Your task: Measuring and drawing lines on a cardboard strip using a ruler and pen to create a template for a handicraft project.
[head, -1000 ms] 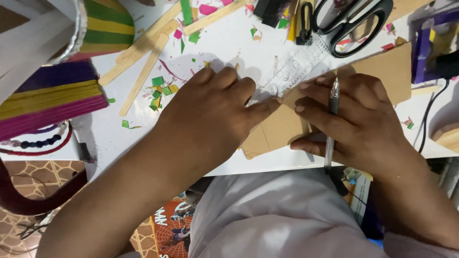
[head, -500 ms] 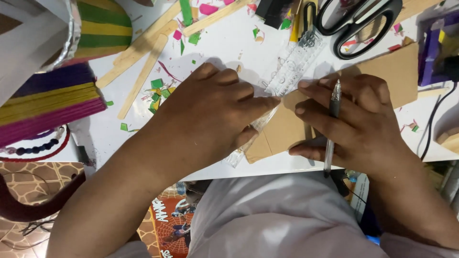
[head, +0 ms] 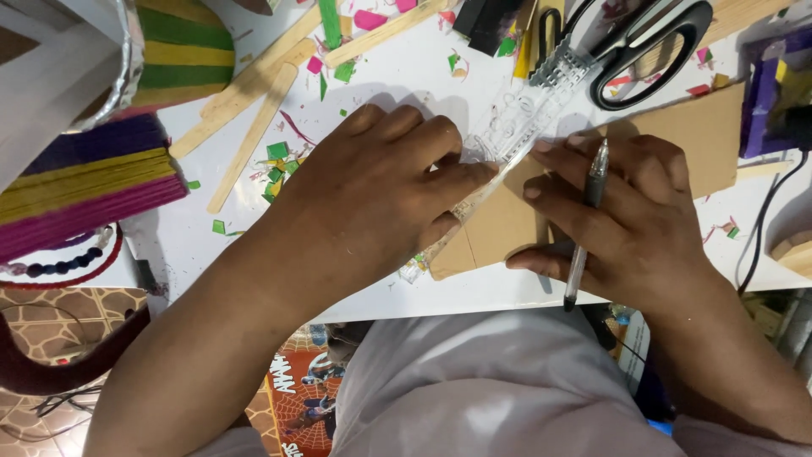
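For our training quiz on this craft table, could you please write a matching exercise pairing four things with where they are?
Things:
1. pen
2. clear ruler
3. scissors
4. wooden craft sticks

Places:
A. at the top edge of the view, beyond the cardboard piece
B. pressed flat under the left hand, slanting across the cardboard
C. between the fingers of the right hand
D. loose on the white table, left of the left hand

Pairs: 1-C, 2-B, 3-A, 4-D

White table (head: 381,80) w/ paper scraps, patterned brown floor tiles (head: 51,309) below, possibly a mat, even light
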